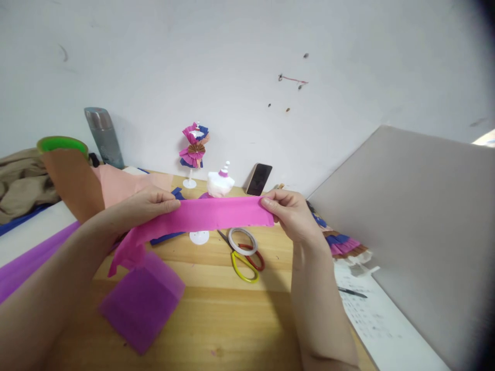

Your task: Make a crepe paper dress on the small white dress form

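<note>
A pink crepe paper strip point(209, 216) is held stretched above the wooden table point(232, 319), its long axis running left to right across the view, level between the two hands and slightly nearer the wall than the scissors point(243, 257) and tape roll point(243, 240) lying below it. The right end is pinched shut between thumb and fingers of the right hand point(290, 214), while the left hand point(149, 203) is closed over the strip short of its left end, so that the surplus hangs down-left toward a folded purple sheet point(143, 301); both hands are equally near
</note>
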The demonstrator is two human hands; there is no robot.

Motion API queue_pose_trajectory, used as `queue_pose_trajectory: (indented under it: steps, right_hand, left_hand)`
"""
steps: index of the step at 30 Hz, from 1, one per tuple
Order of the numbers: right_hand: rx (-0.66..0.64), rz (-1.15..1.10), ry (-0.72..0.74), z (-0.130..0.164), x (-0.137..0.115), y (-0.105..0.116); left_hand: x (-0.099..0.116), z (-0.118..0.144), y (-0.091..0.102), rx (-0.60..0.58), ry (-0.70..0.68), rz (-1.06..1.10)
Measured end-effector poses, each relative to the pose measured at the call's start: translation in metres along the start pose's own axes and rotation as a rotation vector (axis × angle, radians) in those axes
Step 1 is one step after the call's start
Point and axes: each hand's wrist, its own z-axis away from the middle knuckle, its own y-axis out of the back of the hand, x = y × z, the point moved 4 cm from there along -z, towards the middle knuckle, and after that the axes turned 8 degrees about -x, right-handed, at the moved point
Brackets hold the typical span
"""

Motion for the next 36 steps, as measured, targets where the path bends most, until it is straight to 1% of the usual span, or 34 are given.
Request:
queue_pose_trajectory:
  steps: [3, 6, 8, 11, 15, 17, 21, 26, 29, 33, 35, 36]
  right_hand:
    - [0.009, -0.003, 0.0, 0.0, -0.001, 0.0]
    - [0.032, -0.006, 0.0, 0.0, -0.003, 0.001]
    - [0.044, -0.002, -0.003, 0.0, -0.003, 0.002]
    - [0.048, 0.013, -0.008, 0.0, -0.003, 0.003]
    - [0.044, 0.017, -0.006, -0.001, -0.002, 0.003]
    - [0.041, 0.015, -0.007, -0.001, -0.001, 0.004]
    - [0.038, 0.014, -0.018, -0.002, 0.0, 0.005]
    - [0.033, 0.037, -0.017, -0.004, 0.003, 0.006]
    - [0.013, 0.043, 0.0, -0.005, 0.005, 0.006]
    - [-0.017, 0.063, 0.04, -0.003, 0.002, 0.001]
    - [-0.022, 0.1, 0.081, 0.0, -0.002, -0.001]
    - [-0.026, 0.121, 0.105, 0.001, -0.005, -0.003]
  left_hand:
    - [0.004, 0.0, -0.001, -0.021, -0.025, -0.025]
    - [0.004, 0.001, -0.004, -0.063, 0.008, -0.014]
    - [0.004, 0.001, -0.005, -0.045, 0.024, 0.009]
    - [0.005, 0.001, -0.005, 0.01, -0.007, 0.051]
    - [0.003, -0.001, -0.006, -0.03, 0.007, 0.12]
    - [0.004, -0.001, -0.004, -0.019, 0.015, 0.104]
    - [0.007, 0.0, -0.004, 0.007, -0.014, 0.085]
    - [0.009, -0.003, -0.004, 0.024, -0.03, 0.0]
    - [0.008, -0.004, -0.001, 0.013, -0.058, -0.032]
    - [0.006, -0.004, 0.006, -0.003, -0.132, -0.081]
    - [0.006, -0.003, 0.01, 0.023, -0.189, -0.113]
    - [0.007, -0.002, 0.012, 0.054, -0.227, -0.138]
